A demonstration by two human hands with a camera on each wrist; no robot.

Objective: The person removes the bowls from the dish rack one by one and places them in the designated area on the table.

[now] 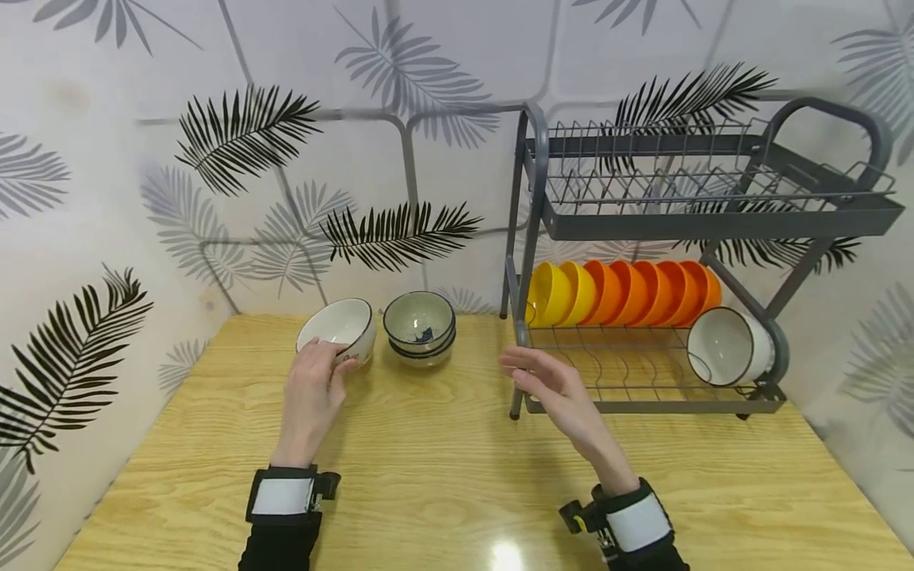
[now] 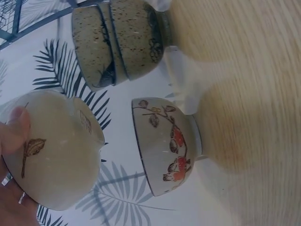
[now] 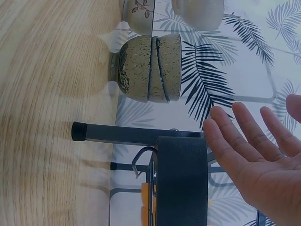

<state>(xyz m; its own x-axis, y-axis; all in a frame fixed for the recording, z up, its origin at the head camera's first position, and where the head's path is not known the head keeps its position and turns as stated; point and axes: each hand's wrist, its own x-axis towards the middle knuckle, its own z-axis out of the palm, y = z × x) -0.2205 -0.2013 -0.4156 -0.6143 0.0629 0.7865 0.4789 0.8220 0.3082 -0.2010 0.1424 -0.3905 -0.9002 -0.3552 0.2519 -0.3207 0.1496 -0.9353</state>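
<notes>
My left hand [image 1: 312, 400] grips a white bowl [image 2: 61, 150] with a brown leaf pattern, thumb on its side. The bowl is held tilted above a second white bowl [image 2: 162, 146] with red flowers, which stands upright on the table. From the head camera, the held bowl largely hides the lower one. Just to the right stands a stack of speckled bowls [image 1: 420, 317] with dark rims, the upper one slightly tilted. My right hand [image 1: 560, 396], fingers extended and holding nothing, hovers by the front left post of the dish rack [image 1: 657, 407].
On the rack's lower tier, yellow bowls [image 1: 548, 295] and several orange bowls [image 1: 603, 293] stand on edge in a row. A white cup with a dark rim [image 1: 730, 347] lies on its side at the right end. The wooden table [image 1: 428, 492] meets a leaf-patterned wall [image 1: 457, 71].
</notes>
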